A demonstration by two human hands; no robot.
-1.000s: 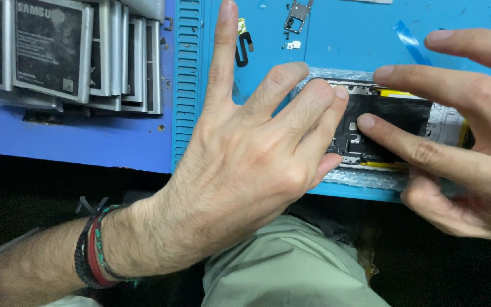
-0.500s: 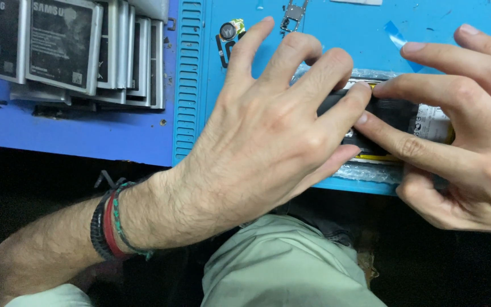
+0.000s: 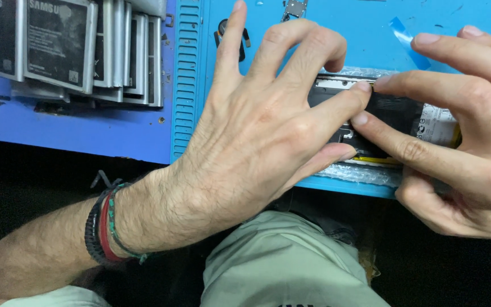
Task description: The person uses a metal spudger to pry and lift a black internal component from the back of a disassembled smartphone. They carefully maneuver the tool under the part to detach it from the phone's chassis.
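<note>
Both hands press on an opened phone [image 3: 396, 122] lying at the near edge of a blue repair mat [image 3: 342, 34]. Left hand [image 3: 257, 142] lies flat, fingers spread; right hand [image 3: 461, 136] fingertips touch it, nothing gripped. Batteries [image 3: 58, 45] stand left of the mat.

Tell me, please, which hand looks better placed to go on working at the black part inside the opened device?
Probably the right hand: its fingertips rest on the black part, while the left hand lies flat over the opened device, apparently steadying it.
</note>
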